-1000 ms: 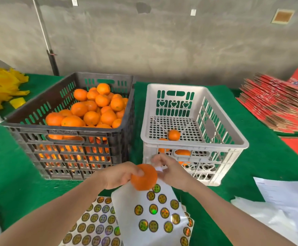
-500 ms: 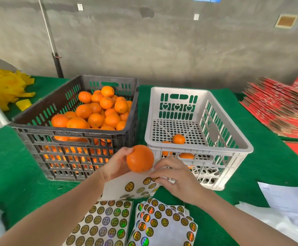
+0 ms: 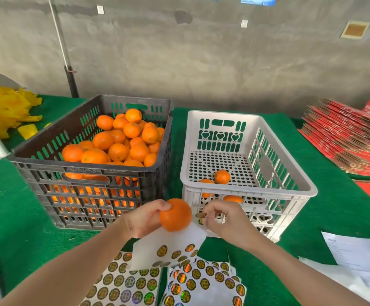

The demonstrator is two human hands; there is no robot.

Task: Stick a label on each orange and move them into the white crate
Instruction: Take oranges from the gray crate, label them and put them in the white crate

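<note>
Orange (image 3: 175, 214) is up off the counter (image 3: 14, 217), cupped in the left grip (image 3: 145, 217), fingers curled round its left side, thumb over the top. It hangs just in front of the white crate (image 3: 246, 191), by the near wall, not in it yet. The right grip (image 3: 221, 219) sits just beside it, thumb and forefinger pinched on one round label (image 3: 201, 215), edge-on to us and a small gap from the peel. A part-used sticker sheet (image 3: 170, 244) hangs below the orange; which fingers carry it, I cannot tell. A few loose oranges (image 3: 222, 176) lie low in the white crate, while the black crate (image 3: 91, 171) to the left is heaped full, so this looks like early going.

Now the sticking. My call: bring the label in flat to the smooth flank facing the right grip and land the free edge first. Then sweep the thumb across, centre outward, so it hugs the curve with no wrinkle. Pinch lightly, because too much fingertip on the glue side may lift it away again. The left grip wants to hold firm, with no rolling. After that, lower the fruit over the near rim rather than tossing it, since bruising is the risk.
</note>
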